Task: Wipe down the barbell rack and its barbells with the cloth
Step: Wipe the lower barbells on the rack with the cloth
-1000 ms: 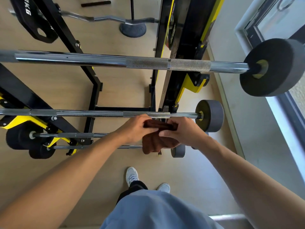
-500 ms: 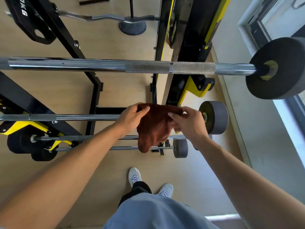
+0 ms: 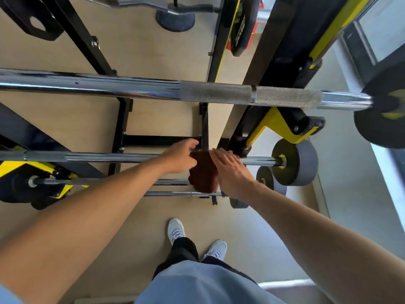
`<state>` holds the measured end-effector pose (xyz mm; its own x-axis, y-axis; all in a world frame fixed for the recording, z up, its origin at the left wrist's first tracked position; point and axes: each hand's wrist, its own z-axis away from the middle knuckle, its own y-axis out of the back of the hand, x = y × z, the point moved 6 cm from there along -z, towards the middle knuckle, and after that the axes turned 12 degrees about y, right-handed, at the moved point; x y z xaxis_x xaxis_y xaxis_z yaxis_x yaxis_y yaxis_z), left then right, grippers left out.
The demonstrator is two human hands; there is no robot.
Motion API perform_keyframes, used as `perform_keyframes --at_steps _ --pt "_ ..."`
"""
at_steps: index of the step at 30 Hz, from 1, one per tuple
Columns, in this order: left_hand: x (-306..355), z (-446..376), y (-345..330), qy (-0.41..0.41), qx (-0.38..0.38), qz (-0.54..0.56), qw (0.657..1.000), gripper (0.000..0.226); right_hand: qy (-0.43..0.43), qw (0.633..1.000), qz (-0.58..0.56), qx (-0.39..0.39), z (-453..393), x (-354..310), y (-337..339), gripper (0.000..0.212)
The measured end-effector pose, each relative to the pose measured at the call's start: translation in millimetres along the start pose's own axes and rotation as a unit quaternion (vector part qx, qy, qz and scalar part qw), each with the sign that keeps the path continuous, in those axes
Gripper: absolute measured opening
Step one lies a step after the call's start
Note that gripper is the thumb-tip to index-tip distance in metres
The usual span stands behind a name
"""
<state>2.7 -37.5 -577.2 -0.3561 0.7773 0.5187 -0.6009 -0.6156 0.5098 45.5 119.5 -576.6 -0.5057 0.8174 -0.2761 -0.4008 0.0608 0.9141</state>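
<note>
While the black and yellow rack [image 3: 282, 126] stands over the pale floor with several barbells lying across it, the work at this moment is on the second barbell [image 3: 105, 157] down, a thinner chrome bar below the big top barbell [image 3: 241, 95] with its rough grip section. A brown cloth [image 3: 203, 172] hangs draped over that second bar, close to the rack's right upright and not far from the grey weight [image 3: 304, 161] at the bar's end. Both hands are at the cloth: the left hand [image 3: 177, 157] sits at its left edge with fingers curled, seemingly pinching the fabric, though blur keeps me from being sure; the right hand [image 3: 230, 170] lies flat on the cloth's right side with fingers nearly straight, pressing rather than gripping. To do this step well, I would judge the cloth should be wrapped round the bar so it meets the underside too, then drawn along the whole shaft in long strokes, with a firm squeeze. Near the upright, the yellow hook [image 3: 280, 125] and the weight collar, shorter careful passes would suit, since fabric could snag there and fingers could get nipped.
</note>
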Motion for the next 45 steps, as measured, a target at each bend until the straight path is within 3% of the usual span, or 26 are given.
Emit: perform_keyframes --at_steps 3,6,10,15,22,26,30,37,42,45 --pt "10.1 4.7 -18.5 -0.085 0.071 -0.15 0.982 0.081 -0.04 0.998 -0.04 0.001 -20.7 12.6 -1.9 0.08" --pt "19.8 -6.3 -33.6 -0.121 0.131 -0.268 0.947 0.08 -0.045 0.997 -0.063 -0.003 -24.1 17.5 7.5 0.074" --pt "46.6 -29.7 -46.3 -0.13 0.159 -0.324 0.924 0.076 -0.053 0.995 -0.068 0.047 6.9 32.1 13.7 0.068" --pt "74.4 -55.1 -68.5 -0.064 0.121 -0.328 0.935 0.075 -0.053 0.994 -0.061 0.072 44.1 50.4 20.1 0.049" --pt "56.2 -46.7 -62.3 -0.12 0.193 -0.311 0.923 0.028 -0.054 0.993 -0.069 0.073 71.2 72.5 20.9 0.037" --pt "16.0 -37.4 -35.6 -0.118 0.222 -0.336 0.907 0.033 -0.028 0.995 -0.065 0.066 69.2 75.9 20.2 0.032" --pt "-14.8 -24.0 -14.0 -0.056 0.248 -0.351 0.901 0.039 -0.011 0.993 -0.081 0.081 68.2 66.1 18.9 0.029" --pt "39.7 -38.5 -59.1 -0.058 0.241 -0.327 0.912 0.05 -0.02 0.987 -0.107 0.121 89.9 68.4 19.0 0.028" --pt "83.6 -35.6 -91.5 -0.071 0.288 -0.3 0.906 0.032 -0.028 0.988 -0.089 0.125 95.1 79.3 24.2 0.029" --pt "71.6 -36.7 -89.2 -0.108 0.247 -0.307 0.913 0.055 -0.014 0.988 -0.086 0.124 78.5 63.5 33.0 0.036"
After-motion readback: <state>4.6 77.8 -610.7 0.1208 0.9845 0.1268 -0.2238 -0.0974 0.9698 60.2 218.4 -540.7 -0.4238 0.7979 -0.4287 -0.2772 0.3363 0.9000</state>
